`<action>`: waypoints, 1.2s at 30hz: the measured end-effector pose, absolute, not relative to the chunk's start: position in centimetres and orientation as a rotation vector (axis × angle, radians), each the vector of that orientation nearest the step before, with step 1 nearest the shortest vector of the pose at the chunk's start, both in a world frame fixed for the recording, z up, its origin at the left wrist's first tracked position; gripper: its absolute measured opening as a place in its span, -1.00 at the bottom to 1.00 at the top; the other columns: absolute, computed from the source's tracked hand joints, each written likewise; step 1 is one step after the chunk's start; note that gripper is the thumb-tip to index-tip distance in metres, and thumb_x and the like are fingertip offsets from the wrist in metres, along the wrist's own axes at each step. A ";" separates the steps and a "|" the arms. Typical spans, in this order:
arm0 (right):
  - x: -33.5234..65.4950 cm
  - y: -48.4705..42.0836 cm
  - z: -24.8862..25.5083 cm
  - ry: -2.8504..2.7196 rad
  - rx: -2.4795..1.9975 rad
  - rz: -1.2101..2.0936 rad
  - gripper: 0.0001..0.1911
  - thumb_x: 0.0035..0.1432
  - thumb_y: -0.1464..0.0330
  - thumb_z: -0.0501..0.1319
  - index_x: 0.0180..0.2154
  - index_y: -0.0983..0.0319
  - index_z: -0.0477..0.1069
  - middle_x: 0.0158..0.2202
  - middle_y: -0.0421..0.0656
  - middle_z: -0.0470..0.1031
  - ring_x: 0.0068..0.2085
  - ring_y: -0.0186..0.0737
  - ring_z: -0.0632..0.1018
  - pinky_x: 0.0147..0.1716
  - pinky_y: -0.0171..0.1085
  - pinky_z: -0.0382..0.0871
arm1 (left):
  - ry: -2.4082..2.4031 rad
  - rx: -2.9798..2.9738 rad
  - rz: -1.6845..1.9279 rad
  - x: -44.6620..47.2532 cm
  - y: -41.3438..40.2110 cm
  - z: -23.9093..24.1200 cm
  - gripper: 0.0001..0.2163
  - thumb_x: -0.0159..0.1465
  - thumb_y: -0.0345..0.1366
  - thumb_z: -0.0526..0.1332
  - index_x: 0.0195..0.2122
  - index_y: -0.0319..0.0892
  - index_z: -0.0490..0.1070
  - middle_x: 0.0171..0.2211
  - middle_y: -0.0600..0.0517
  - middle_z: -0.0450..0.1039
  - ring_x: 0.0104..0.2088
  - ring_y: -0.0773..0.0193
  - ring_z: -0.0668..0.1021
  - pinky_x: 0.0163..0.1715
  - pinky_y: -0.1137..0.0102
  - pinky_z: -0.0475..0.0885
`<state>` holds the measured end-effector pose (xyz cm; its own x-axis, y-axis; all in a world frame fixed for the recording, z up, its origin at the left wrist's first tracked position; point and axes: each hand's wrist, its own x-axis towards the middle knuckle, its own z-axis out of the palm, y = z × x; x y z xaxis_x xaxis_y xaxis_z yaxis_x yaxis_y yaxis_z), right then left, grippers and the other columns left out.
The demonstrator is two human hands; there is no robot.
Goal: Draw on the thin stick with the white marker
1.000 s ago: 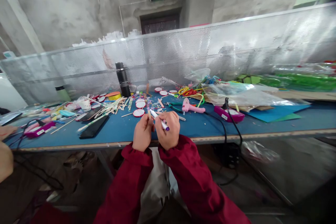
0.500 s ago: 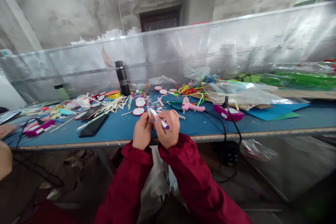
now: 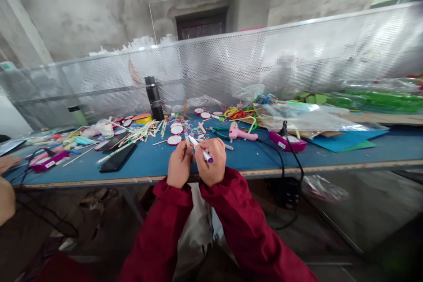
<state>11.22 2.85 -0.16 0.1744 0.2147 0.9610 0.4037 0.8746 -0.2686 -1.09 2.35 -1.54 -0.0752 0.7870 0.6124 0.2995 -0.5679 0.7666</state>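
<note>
On the blue table [image 3: 256, 154] lies a pink glue gun [image 3: 240, 133]. The left hand [image 3: 179, 166] pinches a flat stick [image 3: 187, 139]; the right hand [image 3: 213, 163] holds a white pen [image 3: 206, 155].

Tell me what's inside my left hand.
The left hand holds a thin stick; its far end pokes out. The rest, and anything else in the grip, is covered.

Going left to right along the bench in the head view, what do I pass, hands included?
Left purple box, black flat slab, black bottle, left hand holding a flat stick, right hand holding a marker, pink glue gun, right purple box, blue sheet.
</note>
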 end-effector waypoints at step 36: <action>11.2 2.9 0.0 -1.429 -0.561 -0.154 -0.87 0.32 0.40 0.20 -0.32 0.12 0.34 -0.37 -0.20 0.54 -0.29 -0.18 0.53 -0.11 -0.09 0.33 | 1.233 1.822 1.680 -1.1 2.4 -1.6 -0.81 0.43 -0.14 0.14 -0.27 -0.11 0.38 -0.49 0.13 0.35 -0.47 0.29 0.37 -0.40 0.42 0.29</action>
<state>11.21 2.90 -0.02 0.1564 0.2282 0.9610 0.4271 0.8617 -0.2741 -1.10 2.38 -1.59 -0.0946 0.7874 0.6091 0.3449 -0.5481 0.7620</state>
